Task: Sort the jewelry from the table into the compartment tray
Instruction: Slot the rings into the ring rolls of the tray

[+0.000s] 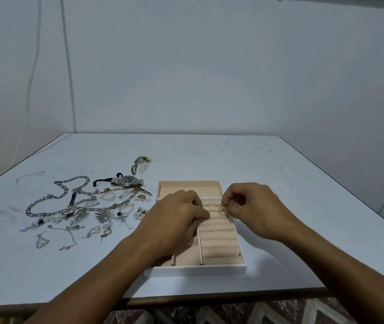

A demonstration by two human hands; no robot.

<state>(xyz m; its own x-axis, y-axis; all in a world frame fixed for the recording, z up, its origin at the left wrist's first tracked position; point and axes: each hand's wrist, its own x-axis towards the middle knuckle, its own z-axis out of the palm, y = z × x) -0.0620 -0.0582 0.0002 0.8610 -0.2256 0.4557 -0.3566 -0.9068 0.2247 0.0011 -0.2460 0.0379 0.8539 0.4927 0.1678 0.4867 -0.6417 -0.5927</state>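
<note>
Jewelry nearest my fingers is a thin gold chain with a small hoop, pinched at the hoop between the thumb and curled fingertips of my right hand. My left hand seems to hold its other end at nine o'clock, low over the padded ring rolls. Around it sits the white compartment tray with peach lining, its twelve o'clock compartment showing only lining. Out at nine o'clock the tangle of silver chains, pendants and earrings and the steel wristwatch lie unsorted on the pale table, so I judge the sorting barely begun.
</note>
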